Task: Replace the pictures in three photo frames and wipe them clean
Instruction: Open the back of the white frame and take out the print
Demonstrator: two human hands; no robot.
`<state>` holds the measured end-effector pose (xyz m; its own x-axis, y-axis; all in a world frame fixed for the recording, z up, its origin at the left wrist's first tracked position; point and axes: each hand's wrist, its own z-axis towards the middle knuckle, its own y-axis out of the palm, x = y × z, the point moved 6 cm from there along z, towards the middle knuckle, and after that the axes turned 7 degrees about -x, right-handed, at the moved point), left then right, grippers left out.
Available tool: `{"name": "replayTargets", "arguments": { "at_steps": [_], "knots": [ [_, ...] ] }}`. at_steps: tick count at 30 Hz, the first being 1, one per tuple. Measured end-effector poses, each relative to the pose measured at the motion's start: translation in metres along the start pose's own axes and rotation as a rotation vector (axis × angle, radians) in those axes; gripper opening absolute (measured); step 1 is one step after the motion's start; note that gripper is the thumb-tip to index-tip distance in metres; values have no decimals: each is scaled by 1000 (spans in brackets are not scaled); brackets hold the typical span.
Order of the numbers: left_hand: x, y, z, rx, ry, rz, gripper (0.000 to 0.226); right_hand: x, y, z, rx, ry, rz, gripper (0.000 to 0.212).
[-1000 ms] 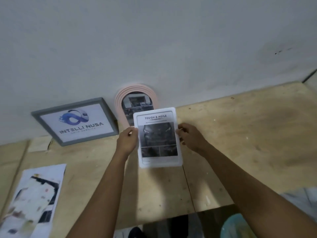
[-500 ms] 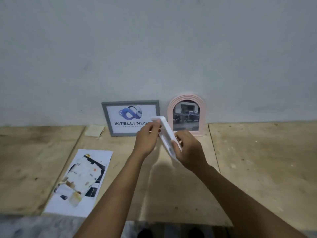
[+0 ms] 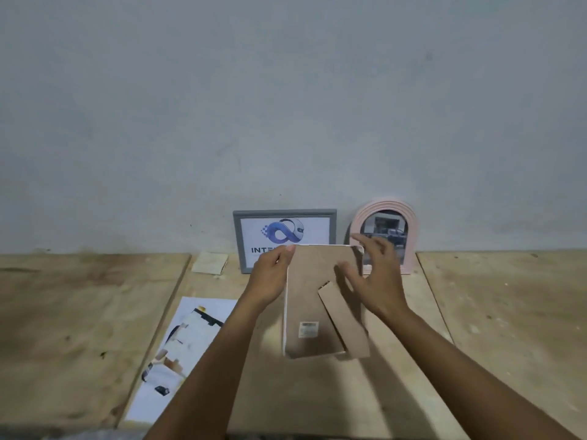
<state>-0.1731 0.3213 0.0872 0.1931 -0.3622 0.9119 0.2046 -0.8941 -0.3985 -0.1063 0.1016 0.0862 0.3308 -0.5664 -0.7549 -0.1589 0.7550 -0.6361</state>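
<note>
A white photo frame [image 3: 313, 303] is turned back-side up, showing its brown backing board and a fold-out stand [image 3: 344, 320]. My left hand [image 3: 270, 274] grips the frame's upper left edge. My right hand [image 3: 374, 277] hovers over the upper right of the backing with fingers spread, touching or nearly touching it. Behind them a grey frame [image 3: 284, 217] with a blue logo picture and a pink arched frame [image 3: 409, 230] with a street photo lean against the wall. A printed picture sheet [image 3: 184, 350] lies on the table at the left.
The wooden tabletop [image 3: 492, 312] is made of several plywood panels with seams and meets a plain grey wall [image 3: 286, 106]. A small pale paper scrap [image 3: 210, 262] lies left of the grey frame. The table's front edge runs along the bottom of view.
The white frame has been flipped from picture side facing me to its back facing up. My right hand let go of its edge and now spreads over the backing.
</note>
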Motion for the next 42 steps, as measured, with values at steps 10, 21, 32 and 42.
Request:
{"name": "replayTargets", "arguments": {
  "at_steps": [10, 21, 32, 42],
  "knots": [
    [-29, -21, 7, -70, -127, -396, 40, -24, 48, -31, -15, -65, 161, 51],
    [-47, -37, 11, -50, -216, -568, 40, -33, 72, -24, 42, -71, 58, 67],
    [-36, -31, 23, -202, -271, -867, 40, -32, 67, -17, 85, -72, 90, 58],
    [-28, -21, 14, -145, -272, -573, 35, -25, 48, 1, 120, -19, -19, 62]
  ]
}}
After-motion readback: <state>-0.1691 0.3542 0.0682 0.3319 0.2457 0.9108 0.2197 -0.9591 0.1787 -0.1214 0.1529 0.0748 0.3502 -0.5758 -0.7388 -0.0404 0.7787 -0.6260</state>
